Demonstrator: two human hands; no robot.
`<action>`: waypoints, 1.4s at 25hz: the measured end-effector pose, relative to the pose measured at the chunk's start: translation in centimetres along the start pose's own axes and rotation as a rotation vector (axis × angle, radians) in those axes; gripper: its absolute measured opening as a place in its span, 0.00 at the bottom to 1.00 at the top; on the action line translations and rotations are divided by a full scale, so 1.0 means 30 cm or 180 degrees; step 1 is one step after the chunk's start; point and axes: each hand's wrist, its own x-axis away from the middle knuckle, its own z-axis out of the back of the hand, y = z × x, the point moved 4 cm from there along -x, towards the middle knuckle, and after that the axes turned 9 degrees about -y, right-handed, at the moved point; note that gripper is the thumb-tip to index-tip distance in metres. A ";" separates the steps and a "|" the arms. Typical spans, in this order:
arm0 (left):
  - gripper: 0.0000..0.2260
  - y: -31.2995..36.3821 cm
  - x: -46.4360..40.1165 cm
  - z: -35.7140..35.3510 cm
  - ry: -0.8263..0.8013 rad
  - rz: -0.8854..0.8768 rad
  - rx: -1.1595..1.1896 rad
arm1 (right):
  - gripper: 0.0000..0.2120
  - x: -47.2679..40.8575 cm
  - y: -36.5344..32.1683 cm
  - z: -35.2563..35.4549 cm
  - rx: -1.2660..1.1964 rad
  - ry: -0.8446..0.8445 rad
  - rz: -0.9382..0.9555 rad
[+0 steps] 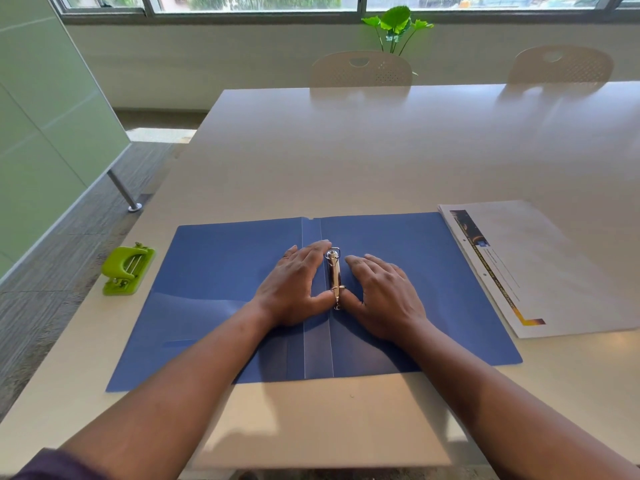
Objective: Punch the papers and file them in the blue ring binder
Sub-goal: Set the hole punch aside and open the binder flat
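Observation:
The blue ring binder [214,271] lies open and flat on the white table [381,150], near the front edge. Its metal ring mechanism [333,271] runs along the spine. My left hand [294,289] rests flat on the binder just left of the mechanism. My right hand [384,299] rests just right of it. Both thumbs press against the near ring from either side. A stack of printed papers [554,265] with two punched holes along its left margin lies to the right of the binder. The green hole punch [127,270] stands at the table's left edge.
Two white chairs [362,69] [561,64] stand at the far side of the table, with a green plant [396,24] behind them under the windows. A green partition [45,116] stands to the left on carpeted floor.

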 end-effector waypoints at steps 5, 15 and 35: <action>0.42 0.000 0.001 0.003 -0.0046 0.0011 0.0094 | 0.32 -0.002 0.012 -0.003 -0.0151 0.0036 -0.0043; 0.31 -0.001 0.005 0.009 -0.0006 -0.0141 -0.0040 | 0.21 -0.002 0.030 -0.007 -0.0112 0.0105 0.0168; 0.23 0.278 -0.173 0.073 0.0398 -0.0127 -0.0651 | 0.18 0.090 0.358 0.199 -0.0808 0.0508 -0.0618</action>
